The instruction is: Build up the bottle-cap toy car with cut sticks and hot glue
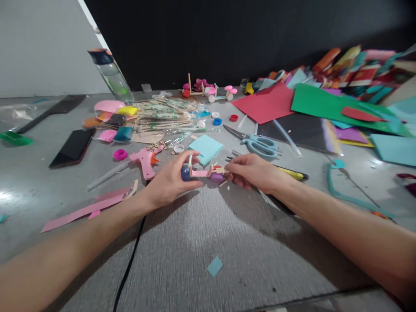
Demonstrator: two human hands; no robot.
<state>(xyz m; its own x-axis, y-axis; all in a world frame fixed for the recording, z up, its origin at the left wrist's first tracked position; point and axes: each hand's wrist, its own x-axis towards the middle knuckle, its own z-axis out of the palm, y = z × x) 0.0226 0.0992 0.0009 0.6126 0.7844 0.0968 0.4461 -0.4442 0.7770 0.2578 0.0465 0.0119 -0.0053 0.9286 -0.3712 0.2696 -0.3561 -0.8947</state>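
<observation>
A small handmade toy vehicle (200, 173) sits low over the table's middle, made of a pink strip, pale sticks and bottle caps. My left hand (167, 180) curls around its left end, thumb and fingers about a dark blue cap (185, 173). Thin wooden sticks (220, 170) jut from the other end, and my right hand (251, 171) pinches their tips. A purple cap (216, 177) hangs under that end. Just behind lies a light blue paper pad (208, 148). Left of my left hand is a pink glue gun (146, 162).
Blue scissors (261, 145) and a yellow cutter (294, 173) lie near my right hand. Wrapped sticks (165, 112), a phone (72, 148) and a water bottle (112, 78) stand left. Coloured sheets (269, 102) fill the back right. A black cable (131, 260) crosses the front.
</observation>
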